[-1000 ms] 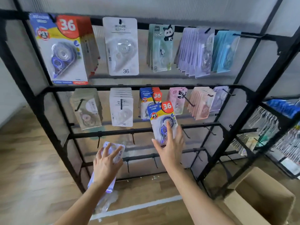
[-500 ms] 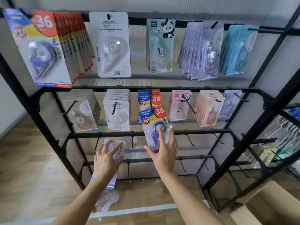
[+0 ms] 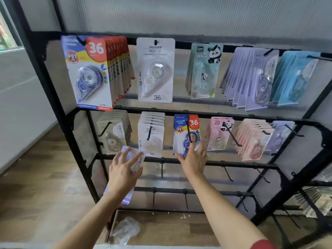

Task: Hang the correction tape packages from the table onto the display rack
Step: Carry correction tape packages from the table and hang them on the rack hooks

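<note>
A blue, yellow and red "36" correction tape package [image 3: 185, 126] hangs on a hook [image 3: 189, 133] in the middle row of the black display rack [image 3: 233, 163], in front of others of the same kind. My right hand [image 3: 195, 159] holds its lower part, thumb at the bottom left corner and fingers on the blister. My left hand [image 3: 124, 174] grips a small stack of lavender correction tape packages [image 3: 133, 156] in front of the rack's lower left. The table is out of view.
Both upper rows carry hung packages: white "36" cards [image 3: 151, 137], pink panda cards [image 3: 218, 133], peach cards [image 3: 253, 139]. Bare hooks [image 3: 228, 174] stick out of the lower bars. A crumpled plastic bag [image 3: 125, 230] lies on the wooden floor.
My right hand raised the "36" package and slid it onto the middle-row hook. My view moved closer to the rack. The left hand kept its stack and rose slightly.
</note>
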The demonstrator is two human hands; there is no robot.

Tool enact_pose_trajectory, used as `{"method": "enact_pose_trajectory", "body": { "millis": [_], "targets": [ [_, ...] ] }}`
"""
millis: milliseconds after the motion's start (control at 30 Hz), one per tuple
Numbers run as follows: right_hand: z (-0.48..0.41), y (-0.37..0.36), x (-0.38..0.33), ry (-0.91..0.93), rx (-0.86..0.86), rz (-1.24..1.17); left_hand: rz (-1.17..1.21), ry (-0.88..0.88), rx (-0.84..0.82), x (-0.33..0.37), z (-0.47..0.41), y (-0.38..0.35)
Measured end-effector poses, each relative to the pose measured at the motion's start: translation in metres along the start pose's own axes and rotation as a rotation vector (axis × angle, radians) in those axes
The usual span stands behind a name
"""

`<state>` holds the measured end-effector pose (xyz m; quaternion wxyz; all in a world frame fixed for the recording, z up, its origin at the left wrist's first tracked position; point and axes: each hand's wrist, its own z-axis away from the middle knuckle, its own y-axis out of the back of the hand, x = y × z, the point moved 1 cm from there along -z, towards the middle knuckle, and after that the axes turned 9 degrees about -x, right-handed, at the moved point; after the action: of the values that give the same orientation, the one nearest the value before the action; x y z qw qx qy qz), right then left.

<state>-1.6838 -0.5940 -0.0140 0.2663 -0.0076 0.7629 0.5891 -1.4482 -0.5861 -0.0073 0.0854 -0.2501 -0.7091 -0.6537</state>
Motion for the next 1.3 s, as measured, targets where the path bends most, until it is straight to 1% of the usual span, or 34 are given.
{"method": "enact_pose_trajectory", "body": {
  "millis": [100, 167, 233, 300, 333, 433, 500, 567, 633, 700, 767, 833, 900, 1000, 1067, 1167, 1300],
  "targets": [
    [0.003, 0.002, -0.002, 0.031, -0.063, 0.029, 0.002, -0.009, 0.001, -0.001, -0.001, 0.003],
    [0.007, 0.005, -0.002, 0.044, -0.054, 0.005, 0.019, -0.026, -0.001, 0.003, -0.003, 0.004],
    [0.012, 0.01, -0.002, 0.088, -0.006, -0.049, 0.042, -0.057, 0.007, 0.009, -0.003, 0.005],
    [0.019, 0.013, 0.0, 0.163, -0.002, -0.167, 0.082, -0.072, 0.017, 0.015, 0.0, 0.005],
    [0.023, 0.014, 0.0, 0.181, -0.044, -0.276, 0.115, -0.079, 0.024, 0.017, 0.001, 0.005],
    [0.042, 0.022, -0.008, 0.157, -0.321, -0.659, 0.225, -0.158, 0.054, 0.027, 0.009, 0.006],
    [0.057, 0.026, -0.015, 0.163, -0.465, -0.873, 0.303, -0.213, 0.063, 0.037, 0.014, 0.008],
    [0.074, 0.028, -0.02, 0.18, -0.635, -1.044, 0.419, -0.228, 0.063, 0.047, 0.019, 0.012],
    [0.092, 0.03, -0.022, 0.232, -0.793, -1.087, 0.534, -0.217, 0.079, 0.057, 0.023, 0.017],
    [0.105, 0.03, -0.025, 0.279, -0.85, -1.051, 0.609, -0.209, 0.096, 0.065, 0.024, 0.022],
    [0.112, 0.029, -0.028, 0.278, -0.808, -1.029, 0.641, -0.206, 0.094, 0.074, 0.026, 0.026],
    [0.115, 0.03, -0.032, 0.254, -0.73, -1.025, 0.642, -0.217, 0.101, 0.083, 0.029, 0.028],
    [0.119, 0.032, -0.034, 0.247, -0.656, -1.008, 0.627, -0.233, 0.111, 0.09, 0.032, 0.03],
    [0.128, 0.036, -0.032, 0.241, -0.585, -1.011, 0.587, -0.257, 0.084, 0.095, 0.039, 0.031],
    [0.134, 0.039, -0.026, 0.231, -0.546, -1.024, 0.595, -0.304, 0.066, 0.095, 0.045, 0.032],
    [0.141, 0.048, -0.01, 0.216, -0.478, -1.061, 0.562, -0.402, 0.085, 0.092, 0.05, 0.034],
    [0.145, 0.069, 0.022, 0.172, -0.362, -1.064, 0.466, -0.43, 0.068, 0.092, 0.049, 0.031]
  ]
}}
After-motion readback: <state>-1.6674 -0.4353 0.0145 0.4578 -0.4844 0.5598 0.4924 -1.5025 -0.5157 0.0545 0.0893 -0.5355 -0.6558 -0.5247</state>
